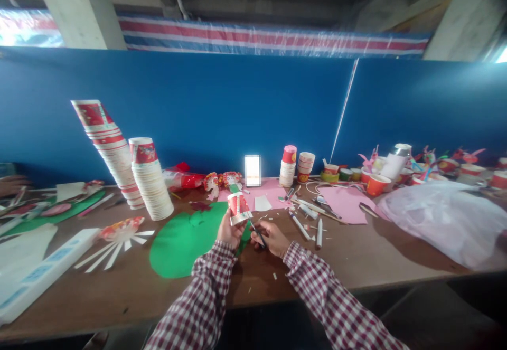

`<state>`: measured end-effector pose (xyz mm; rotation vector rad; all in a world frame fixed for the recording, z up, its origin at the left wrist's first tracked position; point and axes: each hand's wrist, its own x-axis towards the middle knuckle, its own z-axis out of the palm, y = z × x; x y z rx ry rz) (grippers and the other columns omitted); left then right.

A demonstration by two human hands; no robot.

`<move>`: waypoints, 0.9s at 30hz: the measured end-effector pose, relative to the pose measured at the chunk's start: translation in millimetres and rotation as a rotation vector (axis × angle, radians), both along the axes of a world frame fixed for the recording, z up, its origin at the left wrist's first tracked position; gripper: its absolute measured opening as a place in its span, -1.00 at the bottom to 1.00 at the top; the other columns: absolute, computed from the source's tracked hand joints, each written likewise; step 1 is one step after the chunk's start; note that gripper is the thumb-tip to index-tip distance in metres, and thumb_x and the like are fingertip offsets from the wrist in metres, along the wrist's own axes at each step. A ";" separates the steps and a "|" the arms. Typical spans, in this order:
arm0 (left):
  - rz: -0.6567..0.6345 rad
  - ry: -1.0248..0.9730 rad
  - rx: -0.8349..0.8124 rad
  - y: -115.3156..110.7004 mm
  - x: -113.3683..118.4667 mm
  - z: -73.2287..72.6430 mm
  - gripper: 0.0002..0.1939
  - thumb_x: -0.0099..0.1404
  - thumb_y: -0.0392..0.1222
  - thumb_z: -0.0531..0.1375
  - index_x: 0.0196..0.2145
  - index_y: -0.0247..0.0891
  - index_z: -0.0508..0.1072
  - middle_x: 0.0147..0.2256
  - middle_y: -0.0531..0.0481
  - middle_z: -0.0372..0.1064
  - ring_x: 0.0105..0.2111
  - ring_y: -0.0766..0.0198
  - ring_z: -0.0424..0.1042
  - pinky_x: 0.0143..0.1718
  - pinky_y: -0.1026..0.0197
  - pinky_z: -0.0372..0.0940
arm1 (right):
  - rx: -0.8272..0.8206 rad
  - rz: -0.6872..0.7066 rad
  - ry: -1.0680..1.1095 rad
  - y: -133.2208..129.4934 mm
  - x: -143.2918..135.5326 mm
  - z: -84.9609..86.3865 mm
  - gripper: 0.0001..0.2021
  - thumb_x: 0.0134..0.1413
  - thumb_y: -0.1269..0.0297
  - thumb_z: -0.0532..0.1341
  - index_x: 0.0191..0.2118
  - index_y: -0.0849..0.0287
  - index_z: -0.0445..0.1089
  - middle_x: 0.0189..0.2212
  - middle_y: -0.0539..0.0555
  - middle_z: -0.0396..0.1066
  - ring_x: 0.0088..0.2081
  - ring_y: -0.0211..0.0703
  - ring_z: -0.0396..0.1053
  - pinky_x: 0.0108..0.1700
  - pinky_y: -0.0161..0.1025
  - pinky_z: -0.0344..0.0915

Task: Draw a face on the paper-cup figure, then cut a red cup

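Note:
A red and white paper cup [237,206] is gripped in my left hand [229,229], tilted, with its rim toward the lower right. My right hand [273,238] is closed around a pair of scissors [259,236], whose blades reach up to the cup's rim; whether they are cutting into it I cannot tell. Below and left of my left hand lies a green sheet [174,249] with a rounded outline. Small white scraps [274,276] are scattered on the brown table [325,271] under my hands.
Two tall stacks of paper cups [152,186] lean at the left, near a cup cut into strips [121,234]. Pink paper [348,207], markers [319,234] and a short cup stack [288,168] lie ahead. A plastic bag [443,218] rests at right. Another person's hand [13,185] shows far left.

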<state>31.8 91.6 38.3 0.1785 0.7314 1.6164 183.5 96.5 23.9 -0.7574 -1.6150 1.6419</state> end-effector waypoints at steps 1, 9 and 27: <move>0.012 0.003 0.008 -0.4 0.5 0.7 -0.75 0.34 -0.13 0.04 -0.11 -0.28 0.37 -0.41 -0.02 0.45 -0.50 0.32 0.46 -0.37 0.27 0.41 | 0.001 0.003 0.005 -0.3 -0.1 0.4 -0.56 -0.19 0.01 0.35 -0.24 0.20 0.34 -0.50 0.01 0.39 -0.53 -0.23 0.36 -0.52 -0.30 0.30; 0.053 0.045 0.054 -1.0 5.6 2.0 -0.84 0.29 -0.19 0.13 -0.32 -0.37 0.42 -0.43 -0.08 0.45 -0.50 0.33 0.45 -0.41 0.31 0.39 | 0.025 0.013 0.005 -2.2 0.4 3.1 -0.56 -0.17 0.01 0.35 -0.24 0.22 0.33 -0.49 0.02 0.39 -0.53 -0.25 0.35 -0.51 -0.31 0.30; 0.056 0.015 0.011 -3.9 6.4 7.7 -0.83 0.32 -0.24 0.08 -0.22 -0.37 0.41 -0.49 -0.04 0.44 -0.55 0.33 0.45 -0.47 0.32 0.39 | 0.005 0.010 0.028 -1.3 -0.9 1.4 -0.55 -0.22 0.02 0.37 -0.26 0.22 0.33 -0.50 0.01 0.37 -0.49 -0.23 0.36 -0.49 -0.31 0.32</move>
